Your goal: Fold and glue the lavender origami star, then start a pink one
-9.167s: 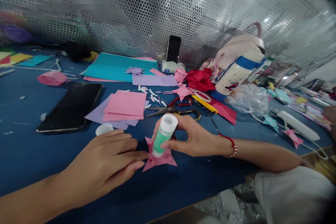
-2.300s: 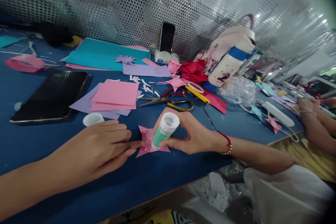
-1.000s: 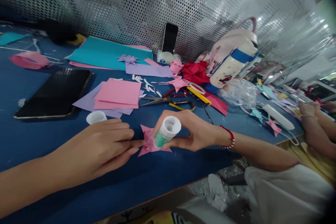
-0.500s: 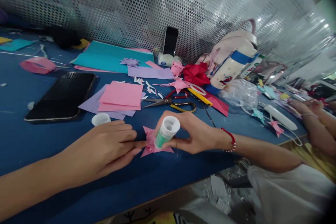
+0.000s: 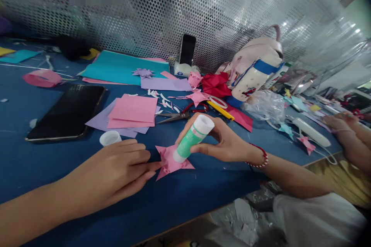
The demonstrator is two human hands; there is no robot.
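My right hand [image 5: 220, 141] is wrapped round a green and white glue stick [image 5: 193, 139], which leans to the right with its lower end on a pink folded paper star [image 5: 174, 168]. The star lies on the blue table, its pointed corners spread. At the star's left edge, my left hand [image 5: 124, 170] holds it down with the index fingertip and thumb, the other fingers curled in. Just behind my left hand is a white round cap [image 5: 110, 138]. Scissors [image 5: 175, 116] lie beyond my right hand, their handles partly hidden by it.
Pink and purple paper sheets [image 5: 133, 111] lie behind the cap, beside a black phone [image 5: 68, 112]. Farther back are teal paper [image 5: 121, 67], a yellow cutter [image 5: 220, 110], a red paper flower [image 5: 216, 84] and a bottle [image 5: 252, 79]. Another person's hands [image 5: 342, 125] rest at the right.
The glue stick has tilted to the right, and my right hand has turned with it, uncovering more of the star. My left hand stays on the star's edge.
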